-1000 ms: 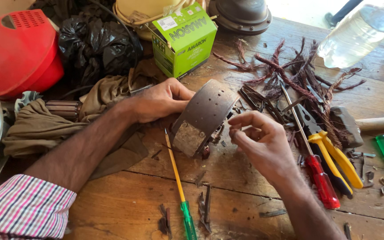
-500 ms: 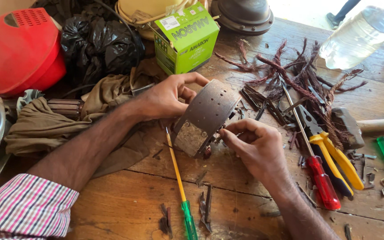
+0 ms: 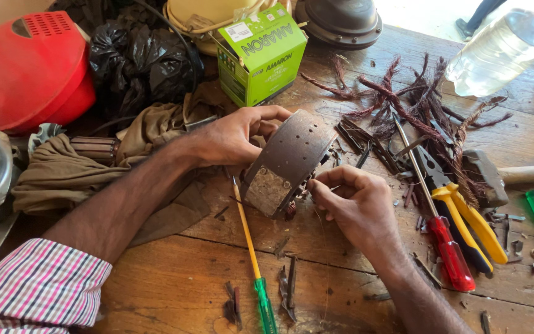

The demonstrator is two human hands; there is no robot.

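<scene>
Partly, right hand (image 3: 356,204) hides stator (image 3: 285,164) underside.

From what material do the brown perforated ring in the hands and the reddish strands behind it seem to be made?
The brown perforated cylindrical ring, held by the left hand and touched by the right hand, looks like dull metal, probably rusty steel: brown, matte, with punched holes. The reddish-brown tangled strands look like enamelled copper wire, judging by their coppery colour and stiff bends, though this is uncertain.

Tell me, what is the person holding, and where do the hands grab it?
The left hand holds a rusty brown perforated metal drum by its upper rim. The right hand pinches at its lower edge; that grip is partly hidden.
</scene>
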